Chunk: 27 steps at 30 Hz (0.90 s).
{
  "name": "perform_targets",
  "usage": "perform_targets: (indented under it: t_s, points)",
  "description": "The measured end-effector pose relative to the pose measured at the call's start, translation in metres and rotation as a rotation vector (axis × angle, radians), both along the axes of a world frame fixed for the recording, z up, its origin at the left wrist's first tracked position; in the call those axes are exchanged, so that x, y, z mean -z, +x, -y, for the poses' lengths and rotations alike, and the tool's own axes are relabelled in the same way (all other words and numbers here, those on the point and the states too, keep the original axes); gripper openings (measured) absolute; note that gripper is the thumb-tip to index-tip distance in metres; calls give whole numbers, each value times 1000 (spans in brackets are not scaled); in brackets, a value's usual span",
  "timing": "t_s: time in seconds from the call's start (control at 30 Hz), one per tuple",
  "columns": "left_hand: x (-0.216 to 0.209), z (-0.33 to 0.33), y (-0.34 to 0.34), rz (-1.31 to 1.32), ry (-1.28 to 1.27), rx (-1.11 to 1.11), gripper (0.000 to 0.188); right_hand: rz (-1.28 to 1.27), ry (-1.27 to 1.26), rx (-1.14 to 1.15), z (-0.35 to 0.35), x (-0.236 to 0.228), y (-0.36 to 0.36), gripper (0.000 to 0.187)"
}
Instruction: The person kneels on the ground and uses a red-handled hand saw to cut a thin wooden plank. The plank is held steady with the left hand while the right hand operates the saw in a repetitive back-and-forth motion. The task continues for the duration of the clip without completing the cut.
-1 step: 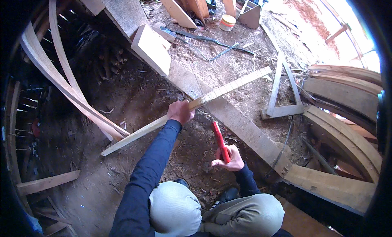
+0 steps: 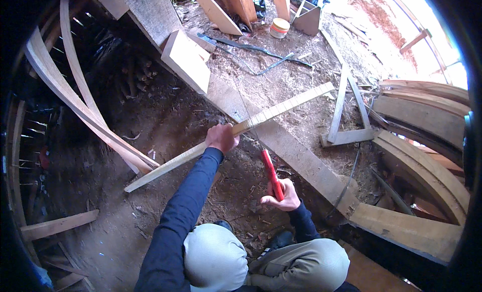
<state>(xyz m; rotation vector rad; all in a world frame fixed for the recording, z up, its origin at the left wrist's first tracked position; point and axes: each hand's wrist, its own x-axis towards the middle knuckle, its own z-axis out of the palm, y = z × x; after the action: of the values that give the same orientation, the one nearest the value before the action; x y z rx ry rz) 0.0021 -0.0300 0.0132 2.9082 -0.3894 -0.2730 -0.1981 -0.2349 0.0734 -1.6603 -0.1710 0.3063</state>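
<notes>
A long pale wooden strip [image 2: 288,104] lies slantwise across a thick plank [image 2: 301,150]. Evenly spaced cross lines run along its far right part. My left hand [image 2: 221,138] is closed around the strip, just left of the plank, pressing it there. In my right hand [image 2: 286,196] is the red handle of a handsaw [image 2: 271,174]. The saw's thin blade is seen nearly edge-on, a fine line crossing the strip just right of my left hand. Whether its teeth are sunk in the wood, I cannot tell.
A pale wood block [image 2: 188,61] rests on the plank's far end. Curved timbers [image 2: 422,166] are piled at the right, and bent strips [image 2: 90,106] lean at the left. A triangular wooden frame [image 2: 346,136], a round tub [image 2: 279,28] and a dark strap [image 2: 256,50] lie beyond the plank.
</notes>
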Motion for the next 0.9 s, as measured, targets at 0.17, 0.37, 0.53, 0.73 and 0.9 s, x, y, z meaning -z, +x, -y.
perform_targets:
  t_s: [0.17,0.37,0.53,0.73,0.9]
  points:
    - [0,1,0,-12,4,6,28,98,-119,257,-13,14,-9,35]
    - [1,3,1,-30,21,2,32,315,-183,231,-18,20,-6,28]
    - [-1,2,0,-30,30,3,32,282,-194,219,-15,20,-3,28]
    - [4,1,3,-37,10,11,31,274,-186,244,-16,25,0,26]
    - [-2,3,0,-68,15,3,31,244,-181,243,-14,11,-6,25]
